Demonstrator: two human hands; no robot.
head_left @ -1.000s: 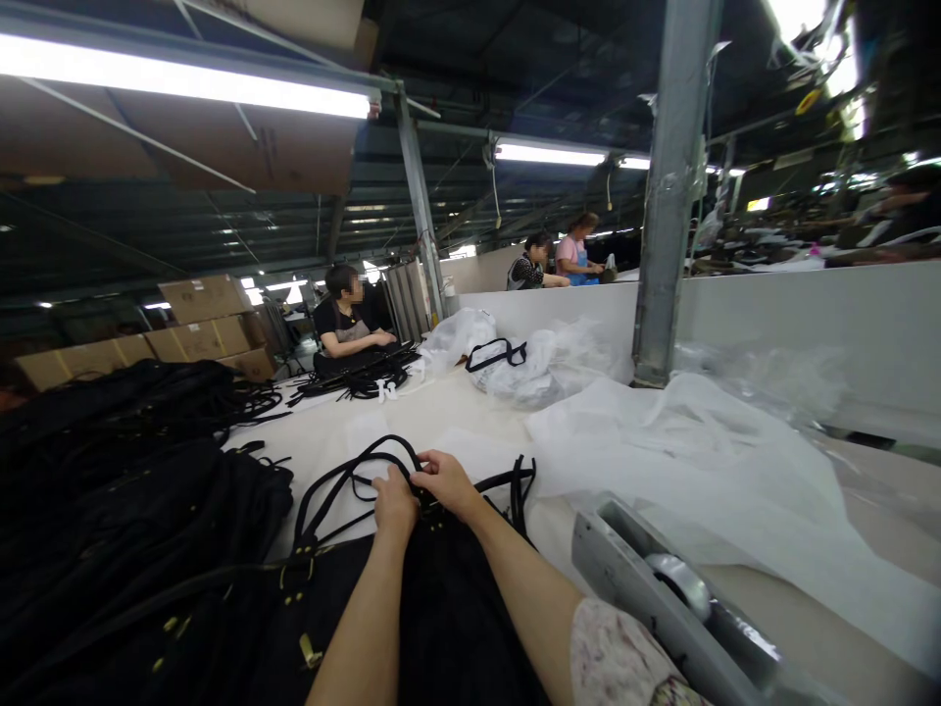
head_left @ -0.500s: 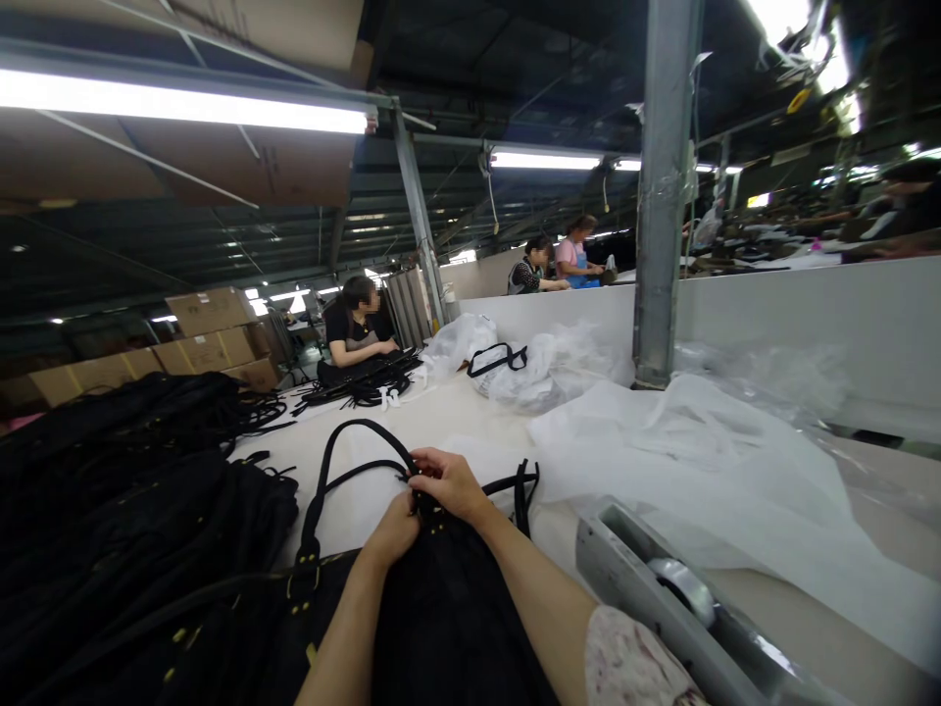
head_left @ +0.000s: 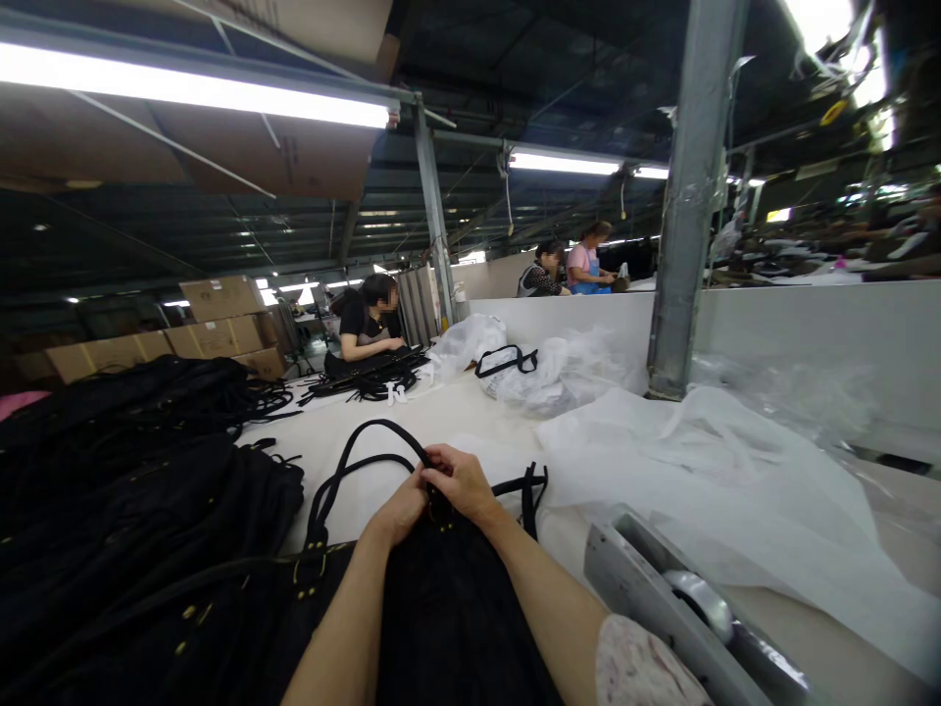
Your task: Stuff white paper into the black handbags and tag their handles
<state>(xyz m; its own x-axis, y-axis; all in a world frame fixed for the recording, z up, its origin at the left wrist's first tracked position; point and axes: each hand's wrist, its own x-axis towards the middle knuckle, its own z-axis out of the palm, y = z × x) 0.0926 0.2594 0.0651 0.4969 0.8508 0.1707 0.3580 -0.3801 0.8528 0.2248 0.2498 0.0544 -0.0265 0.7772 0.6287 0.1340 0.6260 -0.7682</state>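
A black bag [head_left: 456, 613] with brass-coloured fittings lies in front of me, its black handle [head_left: 374, 424] arching up over the table. My right hand [head_left: 460, 480] pinches the handle close to where it joins the bag's top edge. Against it, my left hand [head_left: 403, 508] is closed around the base of the same handle; its fingertips are partly hidden. The handle's other end meets the bag at a brass-studded tab [head_left: 310, 569] to the left. A black strap [head_left: 525, 480] sticks out beyond my right wrist.
Black bags [head_left: 147, 490] are heaped at left. White sheeting [head_left: 720, 471] and a grey metal fixture with a roller [head_left: 698, 598] lie at right. Behind are plastic wrap [head_left: 573, 368], a metal post [head_left: 695, 216], cartons [head_left: 221, 294] and a seated co-worker [head_left: 371, 319] with black straps.
The whole view has shifted slightly, so the scene sits further right. Both hands stay at the handle's base, with the left hand now closer to the right fingers.
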